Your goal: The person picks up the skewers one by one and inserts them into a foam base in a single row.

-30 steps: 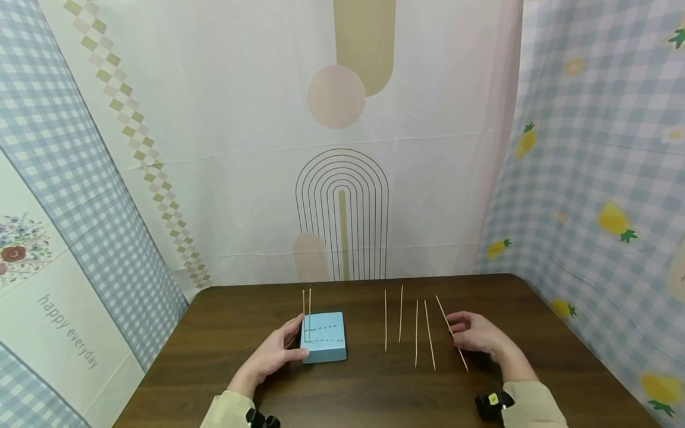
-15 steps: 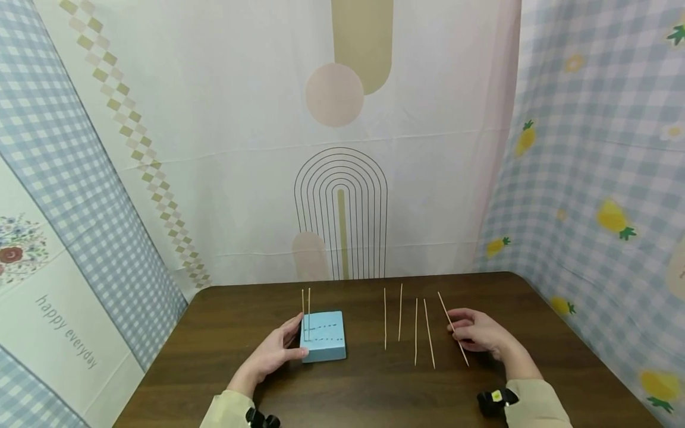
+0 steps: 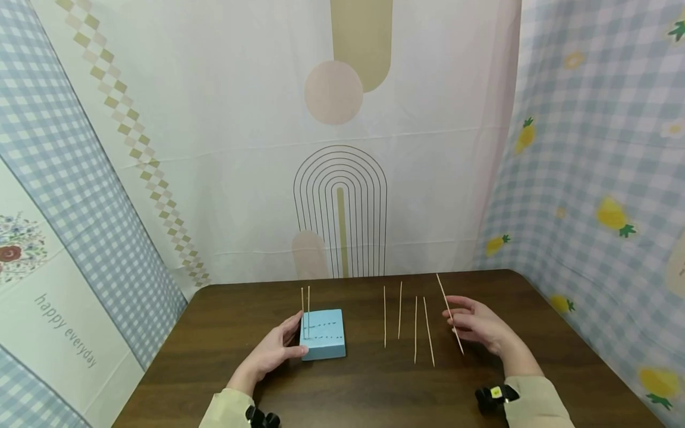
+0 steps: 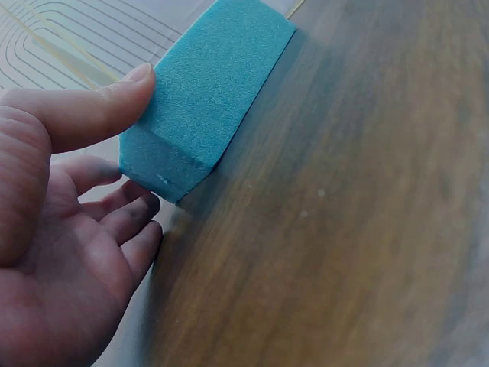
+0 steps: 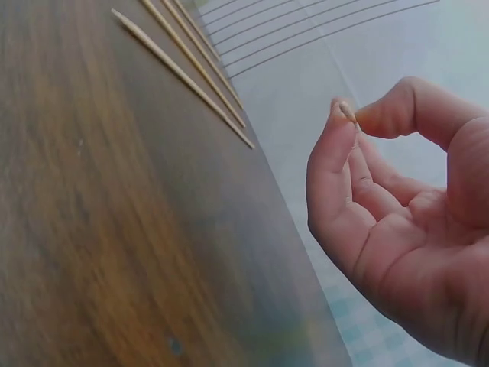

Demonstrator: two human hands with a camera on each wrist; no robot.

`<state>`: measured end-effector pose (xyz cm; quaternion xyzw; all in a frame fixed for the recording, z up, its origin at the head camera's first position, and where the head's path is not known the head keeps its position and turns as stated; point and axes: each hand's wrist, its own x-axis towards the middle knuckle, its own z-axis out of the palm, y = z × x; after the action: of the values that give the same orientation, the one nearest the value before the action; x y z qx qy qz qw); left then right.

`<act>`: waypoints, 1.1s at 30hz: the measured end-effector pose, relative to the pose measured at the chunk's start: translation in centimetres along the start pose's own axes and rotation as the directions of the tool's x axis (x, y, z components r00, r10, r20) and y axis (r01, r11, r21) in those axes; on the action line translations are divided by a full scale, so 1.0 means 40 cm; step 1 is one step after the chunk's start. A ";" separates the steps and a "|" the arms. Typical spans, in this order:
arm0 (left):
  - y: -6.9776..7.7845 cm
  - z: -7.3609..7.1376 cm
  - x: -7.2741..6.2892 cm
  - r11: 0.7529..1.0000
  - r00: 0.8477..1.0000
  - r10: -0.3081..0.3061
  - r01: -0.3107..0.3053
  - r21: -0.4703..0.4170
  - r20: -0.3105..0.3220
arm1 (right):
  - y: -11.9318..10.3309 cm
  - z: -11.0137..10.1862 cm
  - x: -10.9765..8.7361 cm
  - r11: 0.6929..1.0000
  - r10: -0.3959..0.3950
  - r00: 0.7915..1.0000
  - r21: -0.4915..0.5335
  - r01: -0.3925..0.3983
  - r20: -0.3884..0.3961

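In the head view my left hand (image 3: 273, 351) holds the left side of a light-blue foam block (image 3: 326, 331), thumb at the near corner and fingers behind. Dark dotted marks run across the block's top in two rows. Two thin bamboo skewers (image 3: 308, 303) stand upright in its left part. The left wrist view shows the thumb on the blue block (image 4: 206, 84), whose base is close to the table. To the right, my right hand (image 3: 481, 328) pinches another bamboo skewer (image 3: 441, 288) between thumb and index finger, tilted. In the right wrist view only its end (image 5: 348, 112) shows.
Several loose skewers (image 3: 415, 330) lie roughly parallel on the dark wooden table (image 3: 364, 392), between the block and my right hand. A patterned white cloth (image 3: 241, 208) hangs behind the table; checked cloths hang at both sides.
The right hand has picked the rightmost skewer off the table and raised it, moving slightly away from me. The left hand stays on the foam block.
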<state>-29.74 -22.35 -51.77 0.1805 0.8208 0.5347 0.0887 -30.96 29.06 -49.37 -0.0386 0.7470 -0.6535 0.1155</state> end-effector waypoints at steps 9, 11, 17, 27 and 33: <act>0.002 0.001 0.009 1.000 1.000 0.006 -0.006 -0.003 -0.001 | -0.016 -0.005 0.009 0.996 -0.074 0.997 0.052 0.073 0.014; 0.003 0.001 0.008 1.000 1.000 0.005 -0.005 -0.006 -0.002 | -0.021 -0.004 0.009 0.994 -0.096 0.995 0.062 0.095 0.023; 0.004 0.002 0.007 1.000 1.000 0.003 -0.003 -0.014 -0.002 | -0.032 0.014 0.015 0.981 -0.166 0.985 0.113 0.161 0.040; 0.002 0.005 0.001 1.000 1.000 0.003 -0.003 -0.003 0.000 | -0.037 0.110 0.043 0.953 -0.274 0.960 0.153 0.262 0.063; -0.002 0.002 0.000 1.000 1.000 0.025 -0.025 0.008 0.007 | -0.055 0.205 0.065 0.944 -0.268 0.963 0.206 0.259 0.018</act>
<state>-29.75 -22.31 -51.87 0.1932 0.8203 0.5317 0.0841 -31.85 20.26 -48.51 -0.1413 0.6622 -0.7344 0.0476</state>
